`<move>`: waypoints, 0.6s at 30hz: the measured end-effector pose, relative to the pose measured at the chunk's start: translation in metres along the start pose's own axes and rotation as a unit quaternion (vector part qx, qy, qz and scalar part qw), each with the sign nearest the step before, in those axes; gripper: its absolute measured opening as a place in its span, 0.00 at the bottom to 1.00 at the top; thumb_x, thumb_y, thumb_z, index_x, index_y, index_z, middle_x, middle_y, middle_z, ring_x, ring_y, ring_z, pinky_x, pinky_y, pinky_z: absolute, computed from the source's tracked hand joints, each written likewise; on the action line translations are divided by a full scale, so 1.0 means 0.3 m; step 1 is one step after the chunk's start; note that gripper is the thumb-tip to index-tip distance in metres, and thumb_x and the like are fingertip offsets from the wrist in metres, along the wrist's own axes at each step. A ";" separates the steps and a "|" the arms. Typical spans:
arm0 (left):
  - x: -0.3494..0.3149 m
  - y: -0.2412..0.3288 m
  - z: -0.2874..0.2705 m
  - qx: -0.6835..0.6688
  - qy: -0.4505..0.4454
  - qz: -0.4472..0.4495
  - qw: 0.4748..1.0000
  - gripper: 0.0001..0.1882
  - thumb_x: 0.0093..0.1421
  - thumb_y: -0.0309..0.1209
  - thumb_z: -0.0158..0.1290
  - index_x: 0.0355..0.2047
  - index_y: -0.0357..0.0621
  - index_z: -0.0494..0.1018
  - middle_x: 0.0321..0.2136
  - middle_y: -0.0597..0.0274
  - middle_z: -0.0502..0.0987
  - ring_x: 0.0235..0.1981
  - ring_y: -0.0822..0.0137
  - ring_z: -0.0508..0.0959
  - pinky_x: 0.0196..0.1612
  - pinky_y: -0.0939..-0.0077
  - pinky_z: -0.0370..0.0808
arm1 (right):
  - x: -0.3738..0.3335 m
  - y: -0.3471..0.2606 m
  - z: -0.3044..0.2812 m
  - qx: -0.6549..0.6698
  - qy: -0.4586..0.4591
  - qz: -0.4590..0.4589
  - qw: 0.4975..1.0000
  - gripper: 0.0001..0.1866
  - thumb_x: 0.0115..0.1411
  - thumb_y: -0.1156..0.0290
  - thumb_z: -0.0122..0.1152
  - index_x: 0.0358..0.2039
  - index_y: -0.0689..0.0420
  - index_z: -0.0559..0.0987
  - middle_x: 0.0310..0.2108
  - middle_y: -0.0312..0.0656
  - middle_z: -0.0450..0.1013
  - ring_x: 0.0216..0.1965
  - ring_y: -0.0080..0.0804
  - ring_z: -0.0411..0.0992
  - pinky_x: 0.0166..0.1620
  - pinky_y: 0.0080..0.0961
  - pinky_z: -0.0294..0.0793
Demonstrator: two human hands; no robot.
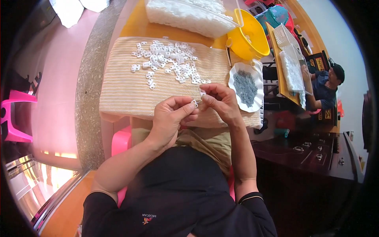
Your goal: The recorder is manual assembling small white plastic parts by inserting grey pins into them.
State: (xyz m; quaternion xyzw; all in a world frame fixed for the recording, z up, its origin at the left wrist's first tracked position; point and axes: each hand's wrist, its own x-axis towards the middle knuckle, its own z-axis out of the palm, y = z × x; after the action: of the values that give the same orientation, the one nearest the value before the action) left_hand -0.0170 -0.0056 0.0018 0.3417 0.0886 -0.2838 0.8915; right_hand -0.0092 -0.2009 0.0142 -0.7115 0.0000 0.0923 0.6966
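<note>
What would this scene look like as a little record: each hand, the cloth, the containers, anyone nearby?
Left hand: the left hand pinches a small white looped piece
Right hand: the right hand, close beside it, holds a white piece at its fingertips
Cloth: striped cloth bearing a loose pile of white pieces
Dish: scalloped white dish of dark grey bits, too fine to identify
Behind: clear bin of white things; yellow bowl
Nearby: another person, at a separate table on the right
</note>
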 end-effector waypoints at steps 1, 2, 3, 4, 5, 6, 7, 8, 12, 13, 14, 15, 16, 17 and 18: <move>0.000 -0.001 0.000 0.001 -0.001 -0.001 1.000 0.07 0.58 0.22 0.55 0.38 0.37 0.73 0.29 0.59 0.78 0.29 0.71 0.79 0.34 0.80 0.80 | -0.009 0.006 -0.003 -0.010 -0.001 -0.006 1.000 0.14 0.58 0.77 0.61 0.46 0.64 0.75 0.30 0.35 0.72 0.27 0.19 0.71 0.30 0.16 0.75; 0.001 -0.001 -0.001 0.003 -0.002 -0.002 1.000 0.07 0.59 0.22 0.55 0.38 0.37 0.73 0.29 0.59 0.78 0.30 0.71 0.79 0.34 0.80 0.80 | -0.016 0.010 -0.005 -0.009 0.000 -0.007 1.000 0.14 0.58 0.77 0.61 0.46 0.64 0.75 0.30 0.35 0.72 0.27 0.19 0.71 0.30 0.16 0.75; 0.001 -0.001 -0.002 0.005 -0.004 -0.003 1.000 0.07 0.59 0.22 0.55 0.38 0.37 0.73 0.29 0.58 0.78 0.30 0.71 0.79 0.34 0.79 0.80 | -0.022 0.014 -0.006 -0.014 -0.007 -0.010 1.000 0.15 0.59 0.77 0.60 0.46 0.65 0.74 0.32 0.37 0.73 0.29 0.21 0.73 0.32 0.17 0.76; 0.001 -0.003 -0.002 0.006 -0.004 -0.003 1.000 0.07 0.59 0.22 0.55 0.38 0.37 0.73 0.29 0.58 0.78 0.30 0.71 0.79 0.34 0.79 0.80 | -0.027 0.018 -0.008 -0.019 -0.014 -0.013 1.000 0.15 0.59 0.77 0.60 0.47 0.66 0.73 0.33 0.39 0.75 0.30 0.23 0.74 0.34 0.18 0.76; 0.002 -0.005 -0.003 0.006 -0.003 -0.001 1.000 0.07 0.59 0.22 0.55 0.38 0.37 0.73 0.30 0.58 0.78 0.29 0.71 0.79 0.34 0.80 0.80 | -0.031 0.025 -0.009 -0.018 -0.014 -0.013 1.000 0.15 0.59 0.77 0.60 0.47 0.66 0.73 0.33 0.39 0.75 0.30 0.23 0.74 0.34 0.18 0.76; 0.002 -0.006 -0.003 0.006 -0.001 0.002 1.000 0.07 0.59 0.22 0.55 0.38 0.37 0.73 0.30 0.58 0.78 0.29 0.71 0.79 0.34 0.80 0.80 | -0.035 0.032 -0.011 -0.012 -0.014 -0.010 1.000 0.15 0.59 0.77 0.60 0.47 0.66 0.73 0.33 0.39 0.75 0.30 0.23 0.74 0.34 0.18 0.76; 0.003 -0.007 -0.004 0.007 -0.001 0.001 1.000 0.07 0.59 0.22 0.55 0.38 0.37 0.73 0.30 0.58 0.78 0.29 0.71 0.79 0.34 0.80 0.80 | -0.038 0.037 -0.011 -0.007 -0.014 -0.007 1.000 0.15 0.59 0.77 0.60 0.47 0.66 0.73 0.33 0.39 0.75 0.31 0.23 0.74 0.34 0.19 0.76; 0.003 -0.007 -0.003 0.009 -0.002 0.001 1.000 0.07 0.59 0.22 0.55 0.38 0.37 0.73 0.30 0.58 0.78 0.29 0.71 0.79 0.34 0.80 0.80 | -0.042 0.038 -0.008 -0.006 -0.014 -0.007 1.000 0.15 0.59 0.77 0.60 0.47 0.66 0.73 0.33 0.39 0.75 0.31 0.23 0.74 0.34 0.19 0.76; 0.002 -0.002 0.001 0.015 -0.003 -0.005 1.000 0.07 0.59 0.22 0.55 0.38 0.37 0.73 0.29 0.58 0.78 0.29 0.71 0.79 0.34 0.80 0.80 | -0.049 0.048 -0.001 0.017 -0.010 -0.005 1.000 0.15 0.59 0.78 0.60 0.47 0.66 0.73 0.33 0.40 0.75 0.31 0.23 0.74 0.35 0.19 0.76; 0.003 -0.002 0.000 0.016 -0.002 -0.005 1.000 0.07 0.59 0.22 0.55 0.38 0.37 0.73 0.29 0.58 0.78 0.29 0.71 0.79 0.34 0.80 0.80 | -0.051 0.050 -0.001 0.023 -0.010 -0.004 1.000 0.15 0.59 0.78 0.60 0.47 0.66 0.73 0.33 0.41 0.76 0.31 0.23 0.74 0.35 0.19 0.76; 0.003 -0.002 -0.001 0.018 -0.003 -0.008 1.000 0.07 0.59 0.22 0.55 0.38 0.37 0.73 0.30 0.58 0.78 0.29 0.71 0.79 0.34 0.80 0.80 | -0.052 0.051 0.001 0.024 -0.010 -0.004 1.000 0.15 0.59 0.78 0.60 0.47 0.66 0.73 0.33 0.41 0.76 0.31 0.23 0.74 0.35 0.19 0.76; 0.003 -0.002 -0.003 0.021 -0.003 -0.011 1.000 0.07 0.58 0.22 0.55 0.38 0.37 0.73 0.30 0.59 0.78 0.29 0.71 0.79 0.34 0.80 0.80 | -0.053 0.051 0.002 0.027 -0.008 -0.003 1.000 0.15 0.59 0.78 0.59 0.47 0.66 0.73 0.33 0.41 0.76 0.31 0.24 0.75 0.35 0.19 0.76; 0.003 -0.002 -0.002 0.021 -0.003 -0.011 1.000 0.07 0.58 0.22 0.55 0.38 0.37 0.73 0.30 0.59 0.78 0.29 0.71 0.79 0.34 0.80 0.80 | -0.055 0.051 0.003 0.031 -0.007 -0.002 1.000 0.15 0.59 0.78 0.59 0.47 0.66 0.73 0.33 0.42 0.76 0.31 0.24 0.75 0.35 0.19 0.76; 0.004 -0.003 0.001 0.018 -0.002 -0.011 1.000 0.07 0.58 0.22 0.55 0.38 0.37 0.73 0.30 0.59 0.78 0.30 0.71 0.79 0.34 0.80 0.80 | -0.056 0.053 0.003 0.031 -0.007 -0.002 0.999 0.15 0.59 0.78 0.59 0.47 0.66 0.73 0.33 0.42 0.76 0.31 0.24 0.75 0.35 0.19 0.76; 0.004 -0.003 0.002 0.016 -0.001 -0.012 1.000 0.07 0.58 0.22 0.55 0.38 0.37 0.74 0.30 0.59 0.78 0.30 0.71 0.79 0.34 0.81 0.80 | -0.058 0.055 0.003 0.028 -0.003 -0.004 1.000 0.15 0.59 0.78 0.59 0.47 0.66 0.73 0.33 0.42 0.76 0.31 0.24 0.75 0.35 0.20 0.76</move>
State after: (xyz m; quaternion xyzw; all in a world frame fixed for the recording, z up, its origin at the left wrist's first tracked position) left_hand -0.0167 -0.0070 0.0013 0.3543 0.0870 -0.2962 0.8827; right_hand -0.0285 -0.2027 -0.0001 -0.6912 -0.0022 0.0922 0.7168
